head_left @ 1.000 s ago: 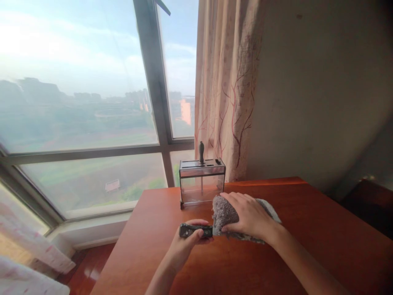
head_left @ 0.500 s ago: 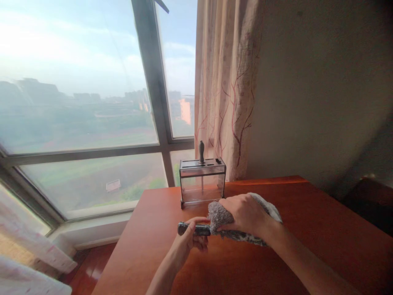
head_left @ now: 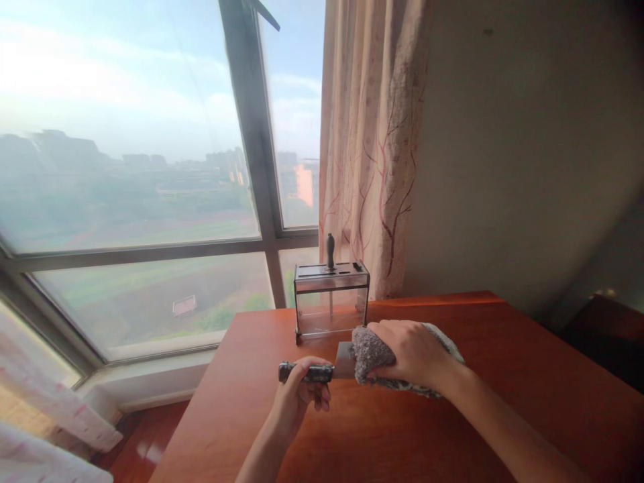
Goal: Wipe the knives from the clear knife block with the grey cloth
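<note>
A kitchen knife [head_left: 345, 362] with a dark handle and a broad metal blade lies level across the view, above the table. My left hand [head_left: 298, 391] is closed around its handle, the thumb along the top. In my right hand [head_left: 408, 350] is a grey fluffy cloth [head_left: 371, 353], wrapped over the blade. Only a short stretch of blade by the handle shows; the cloth hides the rest. Behind the hands stands a clear-sided knife block [head_left: 332, 287] with a slotted top, and one dark-handled tool [head_left: 330, 252] stands upright in it.
The reddish-brown wooden table [head_left: 427, 443] spreads beneath my hands. At its far side are a large window [head_left: 135, 255] and a beige curtain [head_left: 375, 147] with a branch pattern. A grey wall [head_left: 503, 168] rises on the right.
My left hand has shifted slightly left with the knife handle, and the cloth has slid right along the blade. Part of the blade by the handle is now bare.
</note>
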Demonstrator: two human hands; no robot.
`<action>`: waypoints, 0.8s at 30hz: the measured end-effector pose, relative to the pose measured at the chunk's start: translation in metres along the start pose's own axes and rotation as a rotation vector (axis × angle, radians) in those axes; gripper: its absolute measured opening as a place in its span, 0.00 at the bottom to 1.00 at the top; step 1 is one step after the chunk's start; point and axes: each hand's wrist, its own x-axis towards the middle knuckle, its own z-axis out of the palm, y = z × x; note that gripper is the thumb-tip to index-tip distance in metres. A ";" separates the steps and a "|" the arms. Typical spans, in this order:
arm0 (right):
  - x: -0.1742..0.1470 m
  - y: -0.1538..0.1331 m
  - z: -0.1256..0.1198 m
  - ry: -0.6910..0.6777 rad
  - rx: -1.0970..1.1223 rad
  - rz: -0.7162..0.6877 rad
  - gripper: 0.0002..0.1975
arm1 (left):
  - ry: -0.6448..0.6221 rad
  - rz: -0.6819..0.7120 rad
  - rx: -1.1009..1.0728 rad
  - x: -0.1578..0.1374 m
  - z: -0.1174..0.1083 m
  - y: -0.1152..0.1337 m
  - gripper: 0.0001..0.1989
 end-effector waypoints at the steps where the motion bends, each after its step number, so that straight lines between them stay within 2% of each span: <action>1: -0.002 0.004 -0.001 -0.009 0.015 0.014 0.34 | 0.015 0.012 -0.004 0.000 -0.001 0.001 0.20; 5: -0.009 0.014 -0.006 -0.040 0.043 0.072 0.32 | 0.017 0.014 -0.019 -0.001 0.000 0.000 0.20; 9: -0.008 0.008 -0.005 -0.036 0.027 0.109 0.31 | 0.016 -0.007 -0.026 -0.001 0.002 -0.004 0.19; 19: 0.016 -0.029 -0.002 -0.052 0.039 0.009 0.25 | -0.081 -0.028 0.017 -0.002 0.007 -0.008 0.19; 24: 0.020 -0.034 0.000 -0.033 0.050 0.007 0.25 | -0.073 -0.027 0.018 -0.002 0.009 -0.007 0.20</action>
